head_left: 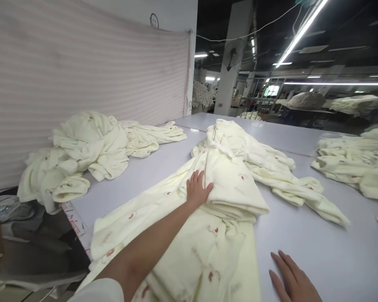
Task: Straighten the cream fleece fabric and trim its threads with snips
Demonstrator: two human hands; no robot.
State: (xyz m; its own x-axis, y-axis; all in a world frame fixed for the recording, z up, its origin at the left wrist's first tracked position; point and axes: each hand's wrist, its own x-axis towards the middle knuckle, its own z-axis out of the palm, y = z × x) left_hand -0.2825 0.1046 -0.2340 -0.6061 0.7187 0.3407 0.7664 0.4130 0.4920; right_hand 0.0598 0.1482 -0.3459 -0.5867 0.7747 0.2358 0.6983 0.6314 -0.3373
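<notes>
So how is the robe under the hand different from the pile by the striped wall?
The robe under the left hand lies spread long and flat down the table, part folded over; the pile by the striped wall is crumpled in a heap. A hand presses the robe; nothing touches the pile. Both are cream cloth with small red marks.

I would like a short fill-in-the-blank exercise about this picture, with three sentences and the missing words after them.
1. The left hand lies flat on a folded cream ____ with small red prints.
2. The right hand rests, fingers spread, on the bare grey ____ beside that garment.
3. A heap of cream garments lies against the ____ cloth hung on the wall.

Missing words: garment; table; striped
</notes>
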